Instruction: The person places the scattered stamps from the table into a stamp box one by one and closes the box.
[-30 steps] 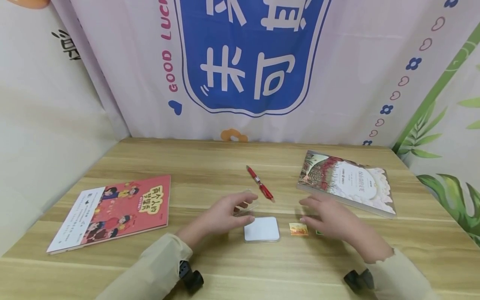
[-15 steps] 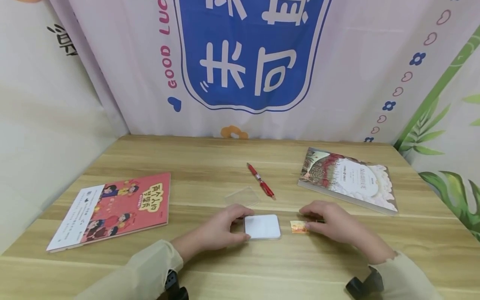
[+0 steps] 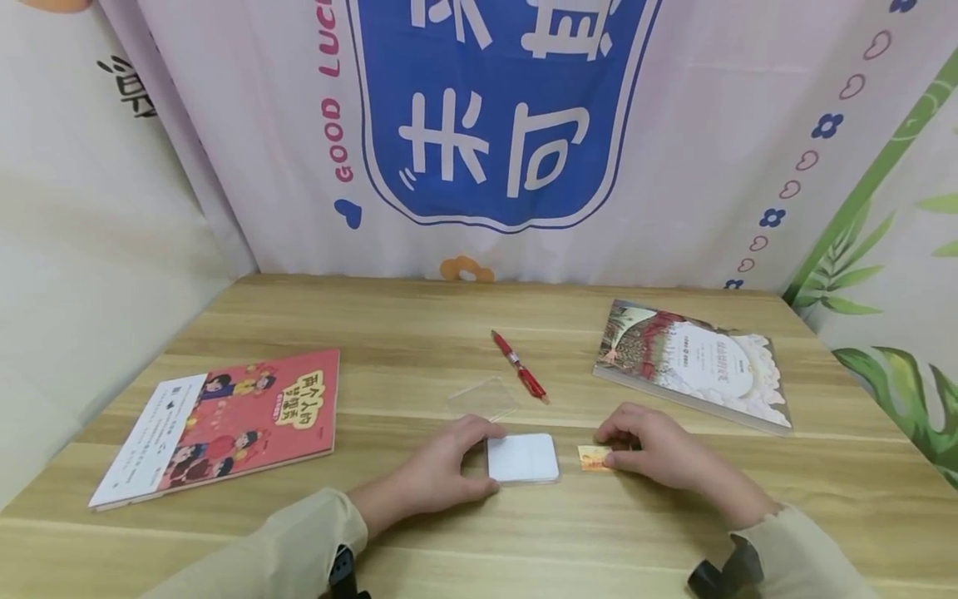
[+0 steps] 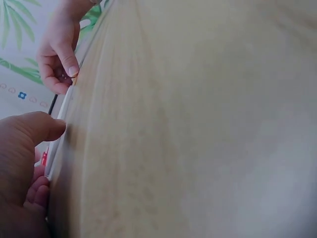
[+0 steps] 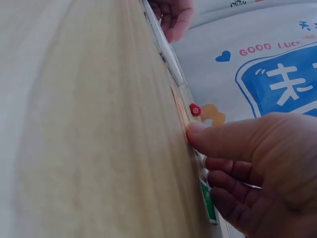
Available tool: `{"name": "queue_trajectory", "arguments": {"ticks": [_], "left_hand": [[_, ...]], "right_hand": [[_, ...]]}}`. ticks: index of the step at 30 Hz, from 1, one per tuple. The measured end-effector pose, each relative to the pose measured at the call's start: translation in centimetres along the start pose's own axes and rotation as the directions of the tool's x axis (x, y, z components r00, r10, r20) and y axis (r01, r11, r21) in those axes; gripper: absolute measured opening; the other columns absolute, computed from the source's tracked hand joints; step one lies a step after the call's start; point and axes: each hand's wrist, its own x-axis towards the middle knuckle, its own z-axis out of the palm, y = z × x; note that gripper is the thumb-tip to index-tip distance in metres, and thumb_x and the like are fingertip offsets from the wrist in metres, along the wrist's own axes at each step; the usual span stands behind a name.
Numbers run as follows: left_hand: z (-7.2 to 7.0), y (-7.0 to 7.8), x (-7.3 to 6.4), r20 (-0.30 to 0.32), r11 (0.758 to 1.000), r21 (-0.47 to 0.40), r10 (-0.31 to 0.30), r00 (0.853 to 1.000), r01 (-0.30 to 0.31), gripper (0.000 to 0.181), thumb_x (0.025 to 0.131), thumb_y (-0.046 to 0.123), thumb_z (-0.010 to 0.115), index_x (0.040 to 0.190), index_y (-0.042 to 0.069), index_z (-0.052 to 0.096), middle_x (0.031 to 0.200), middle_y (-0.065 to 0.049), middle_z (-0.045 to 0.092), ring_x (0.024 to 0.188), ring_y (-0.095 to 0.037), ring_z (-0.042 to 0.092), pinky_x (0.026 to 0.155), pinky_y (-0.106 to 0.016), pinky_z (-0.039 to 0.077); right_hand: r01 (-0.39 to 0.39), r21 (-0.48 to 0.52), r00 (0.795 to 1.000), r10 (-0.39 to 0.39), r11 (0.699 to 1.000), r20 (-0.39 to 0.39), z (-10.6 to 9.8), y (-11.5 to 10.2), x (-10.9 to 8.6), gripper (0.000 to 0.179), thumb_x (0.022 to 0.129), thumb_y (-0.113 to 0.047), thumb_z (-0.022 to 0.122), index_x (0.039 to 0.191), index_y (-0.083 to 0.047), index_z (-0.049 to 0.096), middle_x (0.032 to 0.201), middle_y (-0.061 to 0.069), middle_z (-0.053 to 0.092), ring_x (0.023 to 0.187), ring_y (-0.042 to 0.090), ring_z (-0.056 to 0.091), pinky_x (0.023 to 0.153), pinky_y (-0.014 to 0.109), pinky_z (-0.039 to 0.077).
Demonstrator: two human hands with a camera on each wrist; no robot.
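left hand (image 3: 430, 467) holds one white case (image 3: 523, 457); right hand (image 3: 662, 449) pinches one orange card (image 3: 591, 457); one red pen (image 3: 520, 366) lies farther, between two books (image 3: 692, 366).

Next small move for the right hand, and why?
Probably lift the orange card with the right hand: its thumb is already on the card's right edge, and the left hand holds the white case just across a narrow gap.

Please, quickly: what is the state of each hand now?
Left hand: closed, holding the flat white block.
Right hand: thumb on orange card; grip cannot be told.
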Motion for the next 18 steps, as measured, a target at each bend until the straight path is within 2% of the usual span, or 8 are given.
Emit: {"name": "queue_trajectory", "arguments": {"ticks": [9, 18], "left_hand": [[0.6, -0.27, -0.3, -0.067, 1.0, 0.001, 0.015, 0.998, -0.015, 0.044, 0.076, 0.018, 0.073, 0.117, 0.011, 0.056, 0.12, -0.001, 0.054, 0.114, -0.019, 0.05, 0.098, -0.04, 0.042], [0.89, -0.58, -0.4, -0.083, 1.0, 0.006, 0.026, 0.996, -0.026, 0.042, 0.076, 0.019, 0.072, 0.115, 0.013, 0.056, 0.121, 0.0, 0.054, 0.115, -0.018, 0.049, 0.099, -0.041, 0.042]], "right_hand": [[-0.016, 0.09, 1.0, 0.016, 0.996, 0.0, 0.4, 0.39, 0.07, 0.01, 0.08, -0.01, 0.069, 0.088, -0.012, 0.064, 0.086, -0.005, 0.056, 0.076, 0.003, 0.05, 0.066, 0.02, 0.047], [-0.045, 0.105, 0.999, 0.045, 0.993, -0.001, 0.43, 0.14, 0.15, 0.011, 0.078, -0.009, 0.07, 0.085, -0.012, 0.063, 0.083, -0.004, 0.055, 0.075, 0.003, 0.049, 0.064, 0.019, 0.046]]}}
